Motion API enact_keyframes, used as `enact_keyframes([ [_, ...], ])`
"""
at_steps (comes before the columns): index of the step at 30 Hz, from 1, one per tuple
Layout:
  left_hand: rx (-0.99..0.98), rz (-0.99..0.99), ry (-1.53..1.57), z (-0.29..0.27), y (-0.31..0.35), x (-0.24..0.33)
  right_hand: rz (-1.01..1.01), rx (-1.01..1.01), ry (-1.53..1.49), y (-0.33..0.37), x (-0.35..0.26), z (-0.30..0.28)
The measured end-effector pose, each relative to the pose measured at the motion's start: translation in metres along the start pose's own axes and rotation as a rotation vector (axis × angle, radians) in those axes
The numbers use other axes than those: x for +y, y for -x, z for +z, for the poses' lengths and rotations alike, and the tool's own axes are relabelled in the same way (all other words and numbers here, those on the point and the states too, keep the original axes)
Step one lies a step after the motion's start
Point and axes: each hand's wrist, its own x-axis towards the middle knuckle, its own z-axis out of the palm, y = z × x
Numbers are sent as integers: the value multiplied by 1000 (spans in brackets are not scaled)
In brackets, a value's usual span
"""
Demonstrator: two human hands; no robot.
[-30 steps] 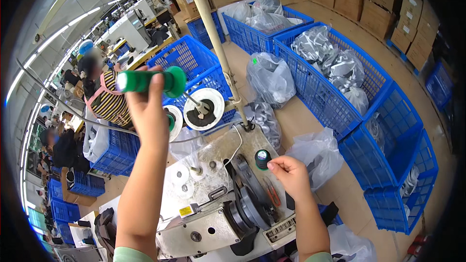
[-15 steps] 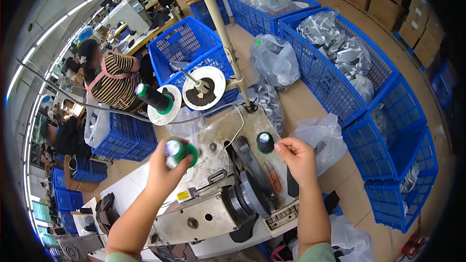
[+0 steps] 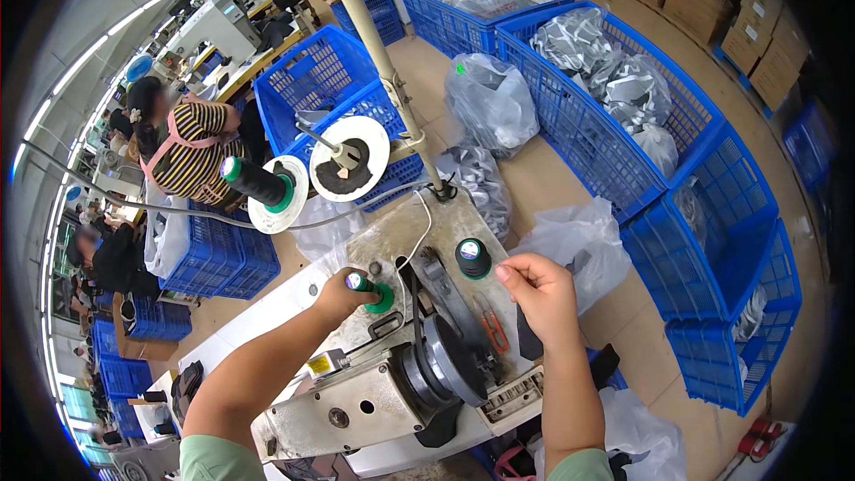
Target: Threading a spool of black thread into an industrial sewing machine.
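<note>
Site: sewing workshop, factory-floor type.
Industrial sewing machine (image 3: 383, 389): pale head, dark handwheel; just on the near side of the left hand's (image 3: 340, 296) grip.
Thread cone (image 3: 256, 182): black, on a stand beyond the grip, leftward.
Blue crates (image 3: 574, 116): several, some filled with bagged pieces; well right of the grip.
Cartons (image 3: 695, 4): stacked, far beyond the grip, right.
Co-worker (image 3: 189, 165): left of the grip, farther off.
Tube lights (image 3: 67, 77): long rows, far left.

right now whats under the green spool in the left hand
The stained worktop shows around the green spool. The left hand and spool cover whatever is directly beneath, so I can't tell whether the base touches the surface.
</note>
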Motion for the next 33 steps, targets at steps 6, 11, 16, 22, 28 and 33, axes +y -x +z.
enact_keyframes([
  [6,-7,401,-311,-13,35,52,-16,2,-17,-1,-6,-7],
  [11,-273,712,-351,46,4,109,-27,74,-31,1,-19,-11],
  [16,-244,762,-145,97,-35,112,-18,124,-111,3,-32,-7],
  [22,-290,762,-310,98,-25,123,-73,215,-210,13,-41,-15],
  [28,-83,893,-282,2,85,203,-373,180,-464,22,-91,-4],
  [33,384,1063,-404,-96,147,248,-520,-43,-437,3,-153,43],
])
